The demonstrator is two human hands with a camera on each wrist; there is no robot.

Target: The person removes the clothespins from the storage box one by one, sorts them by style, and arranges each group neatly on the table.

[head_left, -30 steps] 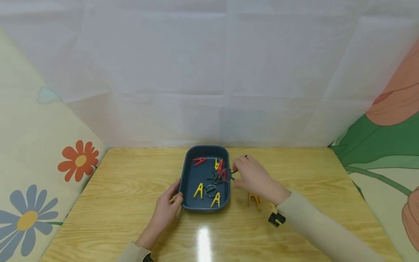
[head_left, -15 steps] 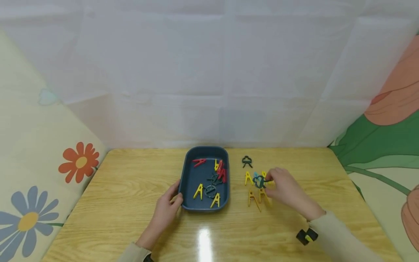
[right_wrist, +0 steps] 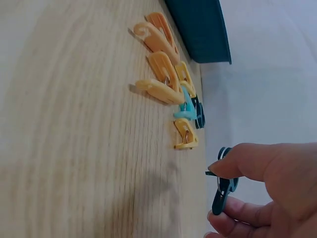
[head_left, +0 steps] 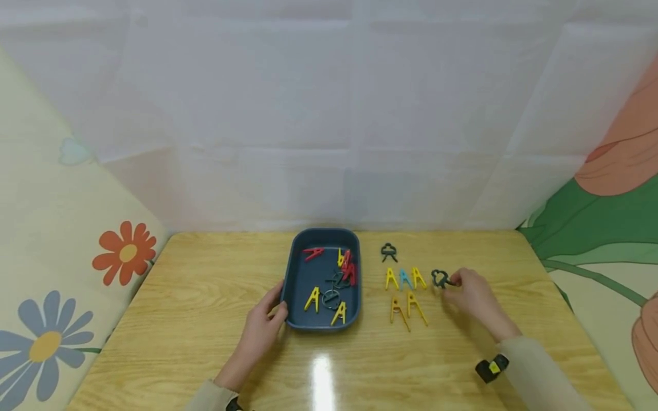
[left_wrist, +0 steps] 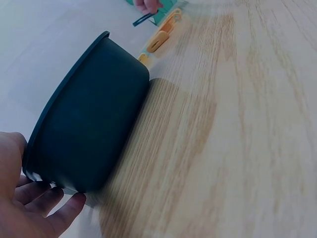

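Observation:
My right hand (head_left: pixel 475 299) pinches a dark green clip (head_left: pixel 441 278) by its handles, to the right of the laid-out clips. In the right wrist view thumb and fingers press on the two handles of the clip (right_wrist: pixel 225 186), above the wood. My left hand (head_left: pixel 262 319) holds the near left corner of a dark blue tray (head_left: pixel 323 329), thumb and fingers against its outside. Inside the tray lie red clothespins (head_left: pixel 313 253), yellow clothespins (head_left: pixel 312 299) and dark green round clips (head_left: pixel 331 299).
On the table (head_left: pixel 205 297), right of the tray, stand two yellow clothespins (head_left: pixel 392 278) with a blue one (head_left: pixel 405 278) between them. Nearer lie two orange clothespins (head_left: pixel 398 312). Farther back is another dark green clip (head_left: pixel 389 252). A white sheet (head_left: pixel 257 142) hangs behind.
My right hand has carried the dark green clip out of the tray, over the yellow and blue clothespins, to their right. My left hand has stayed at the tray.

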